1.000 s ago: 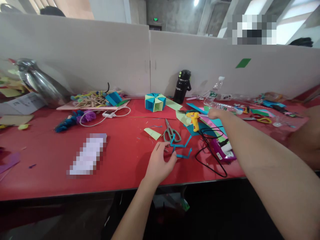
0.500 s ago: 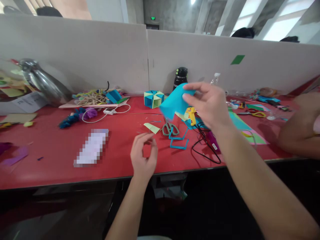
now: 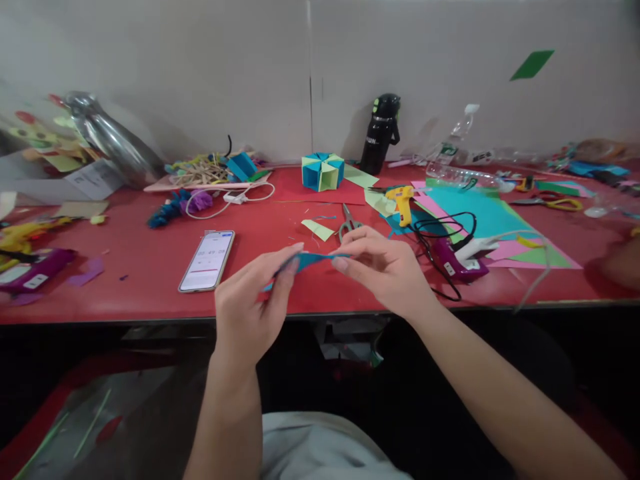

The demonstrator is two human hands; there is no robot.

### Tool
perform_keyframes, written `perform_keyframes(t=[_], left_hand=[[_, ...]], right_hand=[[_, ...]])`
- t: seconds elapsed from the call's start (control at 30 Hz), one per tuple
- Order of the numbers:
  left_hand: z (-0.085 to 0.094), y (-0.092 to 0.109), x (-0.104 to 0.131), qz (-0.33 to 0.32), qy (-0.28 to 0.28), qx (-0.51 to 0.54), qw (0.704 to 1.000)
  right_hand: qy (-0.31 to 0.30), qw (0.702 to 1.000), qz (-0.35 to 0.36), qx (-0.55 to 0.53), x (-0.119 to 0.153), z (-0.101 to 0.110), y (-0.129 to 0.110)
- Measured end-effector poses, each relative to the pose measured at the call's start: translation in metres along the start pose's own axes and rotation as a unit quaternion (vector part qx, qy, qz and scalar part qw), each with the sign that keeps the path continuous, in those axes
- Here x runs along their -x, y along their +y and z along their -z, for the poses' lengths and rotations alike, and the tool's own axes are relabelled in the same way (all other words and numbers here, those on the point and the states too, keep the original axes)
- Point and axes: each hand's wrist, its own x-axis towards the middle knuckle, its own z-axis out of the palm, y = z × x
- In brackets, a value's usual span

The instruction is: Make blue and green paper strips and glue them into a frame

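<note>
Between my two hands is a piece of blue paper (image 3: 314, 260), seen nearly edge-on above the table's front edge. My left hand (image 3: 253, 300) pinches its left end between thumb and fingers. At the other end, my right hand (image 3: 387, 270) grips it with thumb and fingertips. Behind my right hand lie grey-handled scissors (image 3: 349, 223), partly covered by it. A pale yellow-green paper scrap (image 3: 318, 230) rests beside them. Farther back stands a folded paper ring (image 3: 323, 172) in blue and pale yellow.
A phone (image 3: 207, 261) lies to the left. On the right are a yellow glue gun (image 3: 401, 202), a purple power strip (image 3: 460, 261) with cables, and coloured sheets (image 3: 480, 210). A black bottle (image 3: 381, 133) and a metal jug (image 3: 110, 140) stand by the partition. Part of another person's arm shows far right.
My right hand has brought the blue paper down and toward me. My left hand has taken hold of its left end. The view has tilted downward.
</note>
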Motion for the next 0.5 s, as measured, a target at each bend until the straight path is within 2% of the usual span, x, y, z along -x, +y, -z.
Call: perform_keyframes(t=[0.1, 0.2, 0.27, 0.37, 0.43, 0.5], left_hand=[[0.002, 0.012, 0.000, 0.055, 0.038, 0.015, 0.998], [-0.002, 0.013, 0.000, 0.127, 0.030, 0.078, 0.988], [-0.009, 0.003, -0.001, 0.177, -0.021, 0.155, 0.972], [-0.027, -0.022, -0.001, 0.236, -0.112, 0.304, 0.916], [-0.039, -0.038, 0.000, 0.256, -0.124, 0.354, 0.891], [-0.048, -0.049, 0.003, 0.268, -0.125, 0.360, 0.885]], right_hand=[[0.022, 0.997, 0.067, 0.034, 0.009, 0.001, -0.007], [0.013, 0.999, 0.031, 0.011, 0.011, 0.004, -0.006], [0.011, 1.000, -0.006, 0.000, 0.009, 0.005, 0.003], [0.009, 0.999, -0.027, 0.022, 0.003, 0.009, 0.026], [0.005, 0.997, -0.018, 0.070, 0.001, 0.011, 0.039], [0.007, 0.993, -0.002, 0.114, 0.001, 0.013, 0.046]])
